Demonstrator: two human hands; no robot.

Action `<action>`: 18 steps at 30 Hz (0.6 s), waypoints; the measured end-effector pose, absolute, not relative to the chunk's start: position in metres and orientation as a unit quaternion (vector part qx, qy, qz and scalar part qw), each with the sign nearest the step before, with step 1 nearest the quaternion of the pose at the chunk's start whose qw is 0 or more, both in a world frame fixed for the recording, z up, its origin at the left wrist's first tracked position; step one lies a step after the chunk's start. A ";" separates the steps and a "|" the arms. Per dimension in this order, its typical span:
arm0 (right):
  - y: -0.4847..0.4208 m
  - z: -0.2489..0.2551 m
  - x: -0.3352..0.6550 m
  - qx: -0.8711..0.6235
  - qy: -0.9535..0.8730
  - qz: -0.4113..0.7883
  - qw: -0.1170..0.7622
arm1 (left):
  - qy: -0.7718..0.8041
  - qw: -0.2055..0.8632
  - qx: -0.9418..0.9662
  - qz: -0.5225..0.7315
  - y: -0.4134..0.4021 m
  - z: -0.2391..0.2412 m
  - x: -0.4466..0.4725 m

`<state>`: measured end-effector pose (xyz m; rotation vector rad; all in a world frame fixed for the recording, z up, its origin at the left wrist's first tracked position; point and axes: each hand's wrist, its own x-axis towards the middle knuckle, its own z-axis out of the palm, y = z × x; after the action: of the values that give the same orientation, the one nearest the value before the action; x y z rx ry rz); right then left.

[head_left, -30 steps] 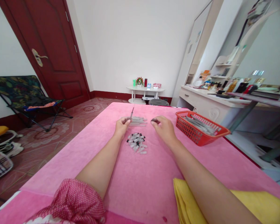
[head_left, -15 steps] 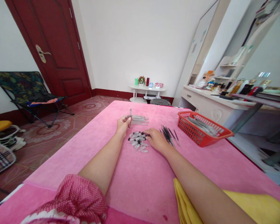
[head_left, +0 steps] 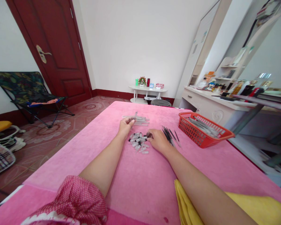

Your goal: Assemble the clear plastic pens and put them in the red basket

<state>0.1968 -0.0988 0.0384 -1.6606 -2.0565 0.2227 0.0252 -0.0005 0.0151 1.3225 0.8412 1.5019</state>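
Note:
My left hand (head_left: 127,126) is closed on a clear grey pen barrel (head_left: 136,115), which it holds up above a row of similar pen barrels (head_left: 142,122) lying on the pink cloth. My right hand (head_left: 156,137) is at the right edge of a heap of whitish pen caps with black parts (head_left: 138,142). Its fingers are pinched together around a small dark-ended pen cap, mostly hidden by the fingertips. Just right of that hand lie several thin black pen refills (head_left: 169,135).
A red plastic basket (head_left: 194,134) with more grey pen barrels (head_left: 204,126) stands at the table's right. Yellow cloth (head_left: 255,206) lies under my right forearm. Beyond the pink-covered table (head_left: 84,184) are a low white stand (head_left: 140,88), a dressing table (head_left: 201,99) and a folding chair (head_left: 25,87).
My left hand has shifted slightly right and tilted the pen barrel. My right hand has drawn back a little to the right from the heap of caps.

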 end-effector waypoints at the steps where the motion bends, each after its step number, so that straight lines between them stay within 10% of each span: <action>1: -0.097 0.037 0.199 -0.603 -0.743 0.098 0.273 | 0.341 0.458 0.552 0.608 0.000 0.014 0.026; 8: -0.089 0.031 0.212 -0.528 -0.514 0.407 0.540 | 0.350 0.334 0.697 0.529 0.000 0.013 0.031; 18: -0.090 0.035 0.221 -0.477 -0.373 0.527 0.596 | 0.300 0.281 0.781 0.470 -0.004 0.011 0.033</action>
<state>0.2207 -0.0902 0.0355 -1.1086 -0.8667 1.2227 0.0326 -0.0040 0.0110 2.0943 0.8041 1.2590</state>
